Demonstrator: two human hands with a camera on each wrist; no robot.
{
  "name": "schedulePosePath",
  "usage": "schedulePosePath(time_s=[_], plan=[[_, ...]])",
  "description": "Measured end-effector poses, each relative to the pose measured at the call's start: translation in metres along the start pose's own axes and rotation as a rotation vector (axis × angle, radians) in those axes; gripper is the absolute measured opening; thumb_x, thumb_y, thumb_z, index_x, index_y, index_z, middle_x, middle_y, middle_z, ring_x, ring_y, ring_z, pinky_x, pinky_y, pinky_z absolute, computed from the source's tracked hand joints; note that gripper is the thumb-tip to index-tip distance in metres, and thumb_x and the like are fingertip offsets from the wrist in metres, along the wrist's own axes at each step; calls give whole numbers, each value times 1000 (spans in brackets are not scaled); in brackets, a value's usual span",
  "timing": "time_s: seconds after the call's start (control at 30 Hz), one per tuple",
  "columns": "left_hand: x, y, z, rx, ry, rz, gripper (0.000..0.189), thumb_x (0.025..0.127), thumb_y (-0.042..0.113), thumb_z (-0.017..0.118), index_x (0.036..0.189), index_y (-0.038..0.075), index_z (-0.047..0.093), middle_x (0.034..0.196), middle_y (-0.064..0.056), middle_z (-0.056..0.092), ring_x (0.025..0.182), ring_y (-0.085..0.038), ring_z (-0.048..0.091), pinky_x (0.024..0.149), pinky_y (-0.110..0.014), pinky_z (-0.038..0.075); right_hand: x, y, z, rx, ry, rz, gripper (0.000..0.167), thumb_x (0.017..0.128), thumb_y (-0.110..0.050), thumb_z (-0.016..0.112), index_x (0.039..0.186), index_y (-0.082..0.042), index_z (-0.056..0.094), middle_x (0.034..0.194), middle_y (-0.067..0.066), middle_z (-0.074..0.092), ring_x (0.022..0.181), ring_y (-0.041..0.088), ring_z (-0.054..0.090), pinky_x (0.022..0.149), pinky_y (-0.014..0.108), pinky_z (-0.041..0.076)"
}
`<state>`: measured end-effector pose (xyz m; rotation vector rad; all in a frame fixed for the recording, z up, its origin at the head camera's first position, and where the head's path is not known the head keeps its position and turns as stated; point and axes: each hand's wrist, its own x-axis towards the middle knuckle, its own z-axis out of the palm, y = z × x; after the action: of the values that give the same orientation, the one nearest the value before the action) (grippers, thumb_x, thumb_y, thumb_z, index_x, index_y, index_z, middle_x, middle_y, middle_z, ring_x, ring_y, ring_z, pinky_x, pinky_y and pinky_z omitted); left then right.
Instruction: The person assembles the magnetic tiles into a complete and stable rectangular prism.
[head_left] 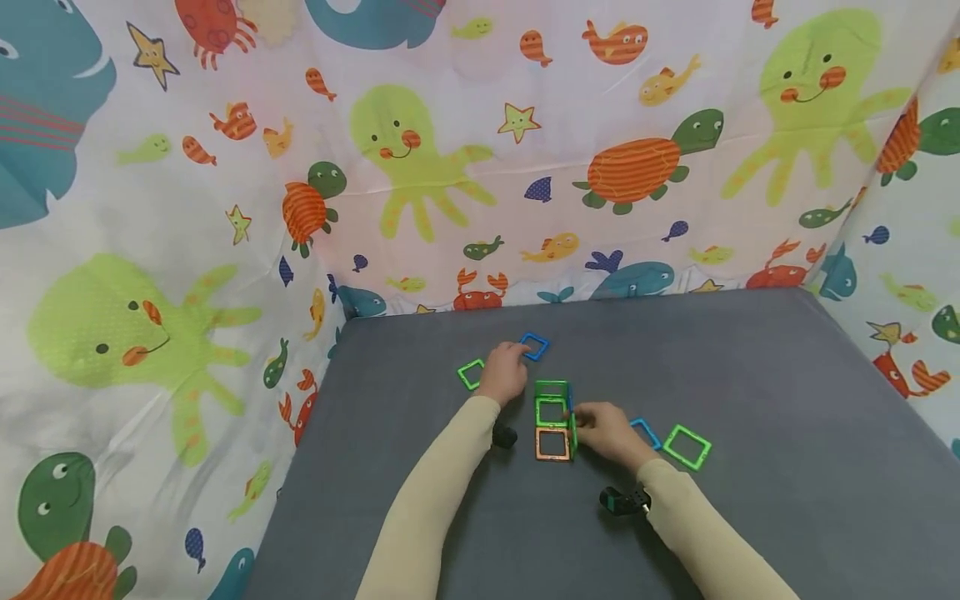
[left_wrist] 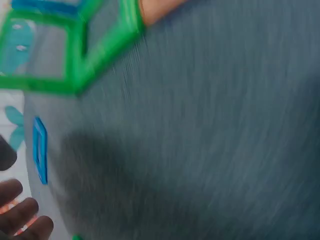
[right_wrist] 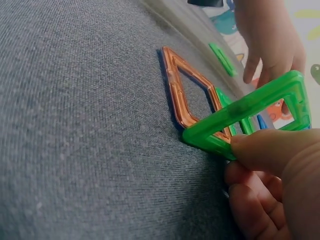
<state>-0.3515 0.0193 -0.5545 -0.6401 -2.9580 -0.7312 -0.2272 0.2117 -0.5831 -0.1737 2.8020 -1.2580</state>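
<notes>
My right hand [head_left: 611,433] pinches an upright green square magnetic tile [right_wrist: 215,120] between thumb and fingers. That tile stands along the right side of a small build. An orange tile [head_left: 552,457] lies flat at the build's near end, beside a flat green tile [head_left: 537,412]. Another green tile [head_left: 552,383] stands at the far end, and a blue one [head_left: 570,396] stands at the right. My left hand [head_left: 502,372] reaches beyond the build, fingers towards a loose blue tile [head_left: 543,350]. The left wrist view shows its fingers [left_wrist: 22,212] holding nothing, apart from that tile.
A loose green tile [head_left: 464,380] lies left of my left hand. Right of my right hand lie a blue tile [head_left: 652,432] and a green tile [head_left: 694,434]. The grey tabletop [head_left: 787,417] meets a sea-animal curtain [head_left: 465,167] at the back and sides.
</notes>
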Motion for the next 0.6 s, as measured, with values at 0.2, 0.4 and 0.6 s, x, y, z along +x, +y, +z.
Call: schedulePosePath(time_s=[0.2, 0.4, 0.6], plan=[[21, 0, 1, 279, -134, 21, 44, 103, 12, 51, 145, 24, 58, 149, -12, 53, 132, -35, 56, 103, -50, 51, 1, 0, -1, 3, 6, 27, 24, 91, -13, 73, 114, -9, 77, 92, 2, 74, 77, 9, 62, 70, 31, 52], [33, 4, 2, 347, -260, 14, 53, 107, 11, 49, 155, 33, 45, 166, -11, 31, 148, -35, 40, 114, -53, 42, 2, -2, 2, 4, 8, 27, 23, 90, -9, 72, 111, -9, 77, 91, 1, 73, 76, 9, 60, 69, 31, 50], [37, 11, 9, 372, -402, -20, 61, 108, 9, 43, 161, 37, 30, 173, -5, 16, 156, -32, 27, 121, -52, 34, -1, 0, 0, -7, 17, 65, 21, 91, -8, 70, 111, -12, 78, 91, 0, 72, 76, 10, 59, 69, 31, 50]])
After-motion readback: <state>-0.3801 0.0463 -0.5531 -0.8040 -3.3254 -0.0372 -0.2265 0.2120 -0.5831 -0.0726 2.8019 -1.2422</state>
